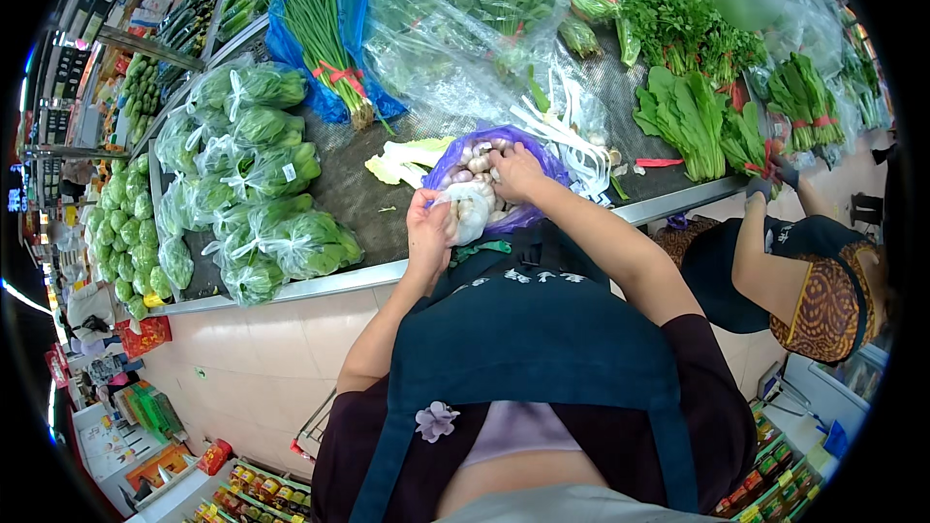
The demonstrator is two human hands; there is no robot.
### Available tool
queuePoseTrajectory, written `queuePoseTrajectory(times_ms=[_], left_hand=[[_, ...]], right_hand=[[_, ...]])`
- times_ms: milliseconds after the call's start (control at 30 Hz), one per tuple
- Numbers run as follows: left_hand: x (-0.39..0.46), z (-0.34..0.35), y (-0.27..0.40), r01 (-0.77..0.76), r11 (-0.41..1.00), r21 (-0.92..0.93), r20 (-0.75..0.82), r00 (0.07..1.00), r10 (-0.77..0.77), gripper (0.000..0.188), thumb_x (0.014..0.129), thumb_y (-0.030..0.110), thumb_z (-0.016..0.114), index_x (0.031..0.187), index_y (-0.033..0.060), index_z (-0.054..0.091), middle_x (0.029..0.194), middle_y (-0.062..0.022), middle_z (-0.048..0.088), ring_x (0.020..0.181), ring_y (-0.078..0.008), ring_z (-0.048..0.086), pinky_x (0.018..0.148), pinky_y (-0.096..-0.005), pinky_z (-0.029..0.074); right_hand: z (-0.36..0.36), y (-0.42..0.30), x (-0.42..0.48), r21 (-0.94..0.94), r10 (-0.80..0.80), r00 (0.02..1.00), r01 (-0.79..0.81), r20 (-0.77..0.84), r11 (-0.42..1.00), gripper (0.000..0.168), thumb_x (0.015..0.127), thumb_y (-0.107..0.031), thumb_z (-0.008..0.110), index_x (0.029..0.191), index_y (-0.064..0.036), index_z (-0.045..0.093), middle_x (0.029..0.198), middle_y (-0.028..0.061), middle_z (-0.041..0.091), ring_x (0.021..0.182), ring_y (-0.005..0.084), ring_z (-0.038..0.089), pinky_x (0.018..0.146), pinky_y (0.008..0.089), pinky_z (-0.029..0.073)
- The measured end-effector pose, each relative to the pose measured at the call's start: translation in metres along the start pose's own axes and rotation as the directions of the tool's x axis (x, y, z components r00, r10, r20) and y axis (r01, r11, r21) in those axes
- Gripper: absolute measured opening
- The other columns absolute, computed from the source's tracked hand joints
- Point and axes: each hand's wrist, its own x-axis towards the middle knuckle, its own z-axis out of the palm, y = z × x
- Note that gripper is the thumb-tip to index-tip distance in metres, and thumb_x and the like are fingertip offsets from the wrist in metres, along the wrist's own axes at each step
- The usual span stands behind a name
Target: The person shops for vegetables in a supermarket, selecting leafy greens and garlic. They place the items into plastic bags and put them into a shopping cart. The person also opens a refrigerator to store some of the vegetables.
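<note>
A purple plastic bag (524, 139) of loose garlic bulbs (476, 160) lies open at the counter's front edge, before my body. My left hand (429, 231) grips a small clear plastic bag (468, 214) with garlic inside, at the near left side of the purple bag. Over the loose bulbs, my right hand (519, 173) reaches into the purple bag with its fingers bent down. Its fingertips touch the garlic and are partly hidden, so I cannot tell whether they hold a bulb. A pale cabbage leaf (407, 162) lies just left of the purple bag.
Bagged leafy greens (265, 160) are stacked at left. Behind stand tied chives (327, 36) and a large clear bag (465, 22) of greens. White strips (574, 138) lie right of the garlic. At right, a co-worker's gloved hands (770, 178) hold tied greens over the metal counter edge (683, 200).
</note>
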Motion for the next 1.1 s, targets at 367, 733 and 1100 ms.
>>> queuePoseTrajectory(times_ms=[367,733,1100], left_hand=[[-0.004,0.002,0.004,0.044,0.999,-0.012,-0.012,0.999,-0.044,0.012,0.09,0.002,0.052,0.092,0.0092,0.043,0.057,0.0052,0.038,0.041,-0.002,0.028,0.035,-0.021,0.018],[0.002,0.001,-0.001,0.084,0.993,0.082,-0.058,0.995,-0.08,0.014,0.088,0.002,0.05,0.094,0.0144,0.049,0.056,0.0056,0.038,0.039,-0.0029,0.03,0.032,-0.0201,0.02],[0.019,0.003,0.007,0.126,0.991,0.033,-0.016,0.992,-0.126,0.011,0.094,0.01,0.047,0.103,0.0063,0.051,0.087,-0.0074,0.06,0.068,-0.0124,0.062,0.046,-0.0213,0.048]], right_hand=[[-0.002,-0.009,-0.011,-0.141,-0.014,1.0,0.011,-0.019,0.99,0.05,0.074,-0.025,0.067,0.115,0.001,0.055,0.117,0.018,0.059,0.115,0.0368,0.048,0.096,0.0408,0.041],[0.011,0.01,0.002,0.873,0.059,0.994,0.053,-0.093,0.486,0.046,0.079,-0.011,0.063,0.123,-0.005,0.05,0.11,0.0112,0.059,0.097,0.0224,0.061,0.083,0.0343,0.051],[-0.067,-0.087,-0.072,0.423,-0.366,0.716,0.666,-0.595,0.615,0.039,0.076,-0.01,0.068,0.111,-0.006,0.051,0.106,0.0128,0.05,0.1,0.0326,0.049,0.086,0.0398,0.043]])
